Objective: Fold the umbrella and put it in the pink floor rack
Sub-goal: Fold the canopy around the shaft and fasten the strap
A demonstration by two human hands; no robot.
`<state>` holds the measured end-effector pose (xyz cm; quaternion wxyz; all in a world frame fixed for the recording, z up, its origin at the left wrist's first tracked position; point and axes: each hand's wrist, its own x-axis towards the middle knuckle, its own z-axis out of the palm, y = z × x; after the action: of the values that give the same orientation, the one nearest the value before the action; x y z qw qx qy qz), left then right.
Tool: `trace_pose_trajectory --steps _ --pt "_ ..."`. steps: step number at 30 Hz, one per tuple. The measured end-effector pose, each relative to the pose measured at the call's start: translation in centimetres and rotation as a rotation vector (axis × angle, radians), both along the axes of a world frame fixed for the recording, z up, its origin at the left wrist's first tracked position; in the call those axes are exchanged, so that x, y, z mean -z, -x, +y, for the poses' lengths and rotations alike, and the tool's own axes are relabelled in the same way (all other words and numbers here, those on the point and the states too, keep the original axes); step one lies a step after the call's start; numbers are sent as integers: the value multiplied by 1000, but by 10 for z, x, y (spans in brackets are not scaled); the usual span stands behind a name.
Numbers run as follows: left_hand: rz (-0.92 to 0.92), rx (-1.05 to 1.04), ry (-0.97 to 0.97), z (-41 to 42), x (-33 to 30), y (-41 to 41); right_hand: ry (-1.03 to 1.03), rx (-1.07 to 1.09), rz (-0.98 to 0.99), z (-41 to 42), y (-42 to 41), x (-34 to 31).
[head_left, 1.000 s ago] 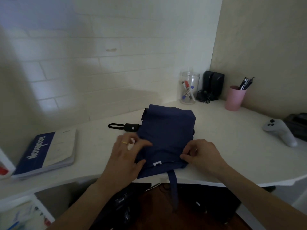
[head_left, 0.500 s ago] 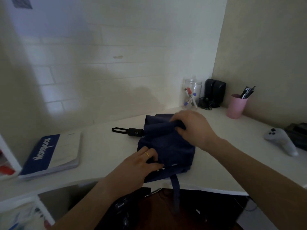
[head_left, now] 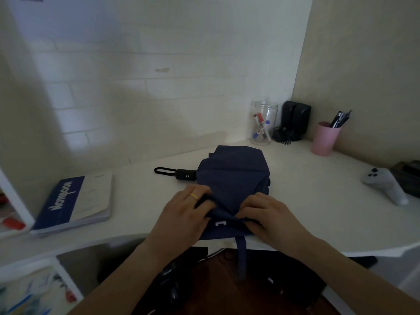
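The umbrella (head_left: 234, 178) lies collapsed on the white surface (head_left: 318, 201), near its front edge. Its navy canopy is spread loose and flat, not yet rolled. The black handle (head_left: 186, 174) points left, and its wrist loop (head_left: 164, 171) lies flat on the surface. The closure strap (head_left: 241, 255) hangs over the front edge of the surface, below the canopy. A small white tab (head_left: 220, 223) shows on the near hem.

The left hand (head_left: 184, 214) rests on the near left part of the canopy. Its fingers (head_left: 202, 196) are curled and pinch a fold of fabric. A gold ring (head_left: 193, 196) sits on one finger. The right hand (head_left: 270, 214) rests on the near right part of the canopy. Its fingers (head_left: 247, 212) are curled and clamp the fabric at the hem. The two hands are near each other, with the white tab between them.

A notebook (head_left: 75, 201) lies at the left of the surface, well apart from the umbrella. A clear jar (head_left: 263, 122) with markers stands at the back, beside a black device (head_left: 294, 120). A pink cup (head_left: 325, 138) with pens stands to the right of these. A grey controller (head_left: 384, 185) lies at the far right.

The pink floor rack is not identifiable in this view.
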<state>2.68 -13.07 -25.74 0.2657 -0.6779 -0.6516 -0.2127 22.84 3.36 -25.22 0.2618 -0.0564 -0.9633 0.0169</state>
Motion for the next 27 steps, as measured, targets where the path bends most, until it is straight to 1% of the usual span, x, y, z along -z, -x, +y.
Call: trace_pose_trajectory --steps 5,9,11,13,16,17,18,19,20,22,23,24,26,27 --pt "170 105 47 -7 3 8 6 25 25 10 -13 3" --pt "209 171 110 -15 0 9 -8 -8 61 12 -22 11" --pt "196 188 159 -16 -2 10 -19 -29 84 13 -26 12" --pt "96 181 250 -20 -2 12 -5 -42 69 14 -30 12" --pt "-184 124 366 -21 -12 8 58 -31 -21 14 -32 14" --pt "-288 115 367 -18 -17 5 84 -12 -53 13 -32 13" --pt "-354 104 346 -12 -20 3 122 16 -78 12 -32 12" --pt "-368 91 319 -4 -23 1 177 45 -100 11 -32 8" --pt "-331 69 305 3 -25 1 252 70 -114 9 -31 1" --pt "-113 22 316 16 -22 1 480 116 -66 11 -23 -15" --pt "24 29 325 20 -17 1 588 167 17 16 -16 -23" --pt "113 45 331 19 -11 0 646 247 142 24 -7 -33" --pt "160 77 326 17 -2 2 720 441 401 53 15 -48" --pt "169 100 316 16 2 3 777 524 460 69 27 -56"
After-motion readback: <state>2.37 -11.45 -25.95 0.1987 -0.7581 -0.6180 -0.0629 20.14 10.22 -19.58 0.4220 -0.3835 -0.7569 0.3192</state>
